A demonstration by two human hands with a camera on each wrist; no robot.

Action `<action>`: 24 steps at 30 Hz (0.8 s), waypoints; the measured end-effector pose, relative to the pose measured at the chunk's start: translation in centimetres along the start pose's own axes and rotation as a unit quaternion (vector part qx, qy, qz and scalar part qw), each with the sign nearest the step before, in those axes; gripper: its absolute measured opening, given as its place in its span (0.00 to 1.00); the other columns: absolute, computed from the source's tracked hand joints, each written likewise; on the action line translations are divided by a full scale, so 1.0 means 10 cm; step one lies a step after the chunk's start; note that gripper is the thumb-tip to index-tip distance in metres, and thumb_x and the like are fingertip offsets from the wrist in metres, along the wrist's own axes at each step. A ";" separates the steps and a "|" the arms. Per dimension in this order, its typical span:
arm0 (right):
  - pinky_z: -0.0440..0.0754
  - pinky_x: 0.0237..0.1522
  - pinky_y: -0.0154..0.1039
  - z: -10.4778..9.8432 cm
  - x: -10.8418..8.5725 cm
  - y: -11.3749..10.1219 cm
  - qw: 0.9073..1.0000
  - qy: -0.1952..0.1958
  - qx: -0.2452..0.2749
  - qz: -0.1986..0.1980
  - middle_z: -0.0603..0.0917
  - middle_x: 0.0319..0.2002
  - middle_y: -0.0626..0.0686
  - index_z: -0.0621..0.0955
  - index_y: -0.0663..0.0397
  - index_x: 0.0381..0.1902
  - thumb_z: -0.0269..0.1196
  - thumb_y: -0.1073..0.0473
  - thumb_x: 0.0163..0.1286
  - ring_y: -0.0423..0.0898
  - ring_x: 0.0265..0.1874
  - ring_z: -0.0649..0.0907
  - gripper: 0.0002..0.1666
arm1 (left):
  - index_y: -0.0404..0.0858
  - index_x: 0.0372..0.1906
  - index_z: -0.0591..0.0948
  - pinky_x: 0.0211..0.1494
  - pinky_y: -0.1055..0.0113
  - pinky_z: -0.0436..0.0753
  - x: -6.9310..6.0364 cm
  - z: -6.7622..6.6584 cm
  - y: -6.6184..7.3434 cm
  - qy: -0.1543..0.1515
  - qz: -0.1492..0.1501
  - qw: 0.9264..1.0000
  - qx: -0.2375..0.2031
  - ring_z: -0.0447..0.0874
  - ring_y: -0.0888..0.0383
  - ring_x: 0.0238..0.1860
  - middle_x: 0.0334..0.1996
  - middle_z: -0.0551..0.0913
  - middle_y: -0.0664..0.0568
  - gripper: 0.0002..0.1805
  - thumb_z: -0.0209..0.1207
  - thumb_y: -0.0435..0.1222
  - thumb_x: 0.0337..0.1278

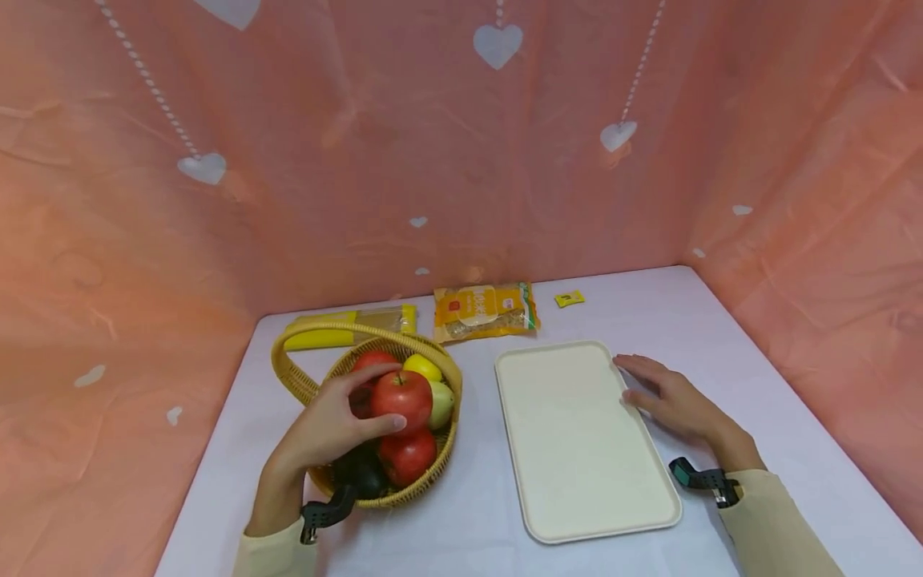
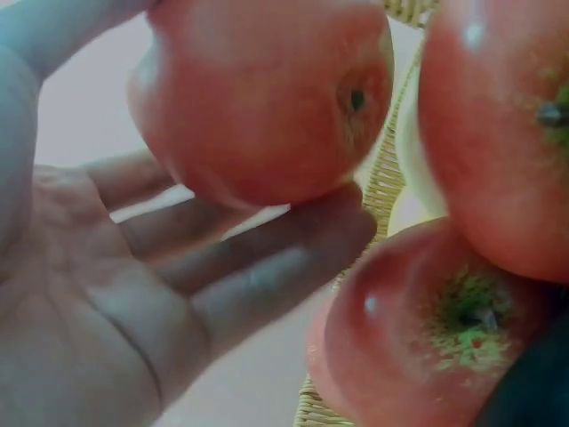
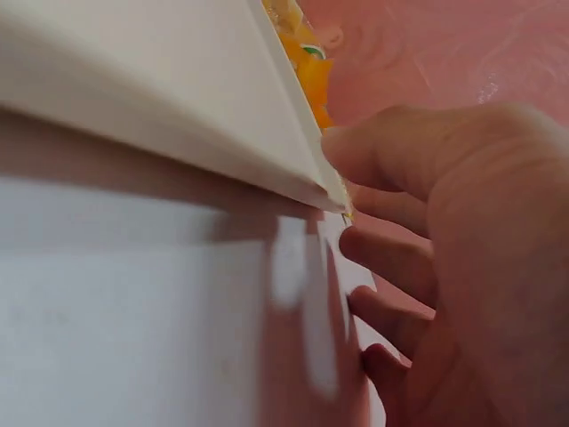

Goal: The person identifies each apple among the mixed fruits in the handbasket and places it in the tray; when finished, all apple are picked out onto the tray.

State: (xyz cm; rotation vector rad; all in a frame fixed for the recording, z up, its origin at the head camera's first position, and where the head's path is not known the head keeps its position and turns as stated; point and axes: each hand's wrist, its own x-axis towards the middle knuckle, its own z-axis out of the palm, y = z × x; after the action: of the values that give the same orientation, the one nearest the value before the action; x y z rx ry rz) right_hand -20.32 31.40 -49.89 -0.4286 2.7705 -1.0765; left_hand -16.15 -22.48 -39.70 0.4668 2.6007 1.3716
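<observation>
The left hand [image 1: 335, 421] pinches a red apple [image 1: 404, 402] above the basket [image 1: 441, 465], which could drop if this grip becomes loose, while the right hand [image 1: 676, 405], fingers apart, is beside the tray [image 1: 586, 441].

Fruit [image 1: 408, 460] is contained in the basket [image 1: 392, 502]; the tray [image 1: 584, 449] is positioned to its right; packets [image 1: 485, 314] are placed behind them.
</observation>
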 end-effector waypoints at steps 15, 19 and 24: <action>0.54 0.77 0.84 0.04 0.11 0.03 1.000 -0.019 0.007 0.015 0.62 0.87 0.63 0.67 0.46 0.86 0.69 0.45 0.79 0.72 0.87 0.52 0.44 | 0.41 0.78 0.77 0.63 0.61 0.90 -0.23 -0.02 0.19 -0.026 0.142 0.978 -0.151 0.90 0.50 0.61 0.68 0.82 0.41 0.42 0.78 0.30 0.58; 0.54 0.77 0.84 0.03 0.09 0.04 1.000 -0.020 0.006 0.020 0.61 0.87 0.62 0.67 0.45 0.86 0.68 0.45 0.80 0.71 0.87 0.52 0.44 | 0.41 0.77 0.77 0.63 0.59 0.91 -0.25 0.08 0.34 -0.050 0.182 0.970 -0.152 0.90 0.50 0.60 0.67 0.83 0.42 0.46 0.81 0.27 0.51; 0.54 0.77 0.84 0.00 0.07 0.04 0.999 -0.019 0.023 0.021 0.61 0.87 0.64 0.67 0.49 0.86 0.69 0.49 0.80 0.73 0.86 0.52 0.43 | 0.41 0.77 0.77 0.66 0.58 0.89 -0.19 0.24 0.47 -0.083 0.227 0.962 -0.125 0.89 0.50 0.62 0.67 0.85 0.46 0.50 0.84 0.26 0.43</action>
State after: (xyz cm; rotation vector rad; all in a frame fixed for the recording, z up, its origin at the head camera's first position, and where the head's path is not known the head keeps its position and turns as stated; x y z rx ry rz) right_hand -21.08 31.47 -50.19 -0.3781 2.7037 -1.1084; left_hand -12.73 -18.78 -37.15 1.1330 2.2240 1.6778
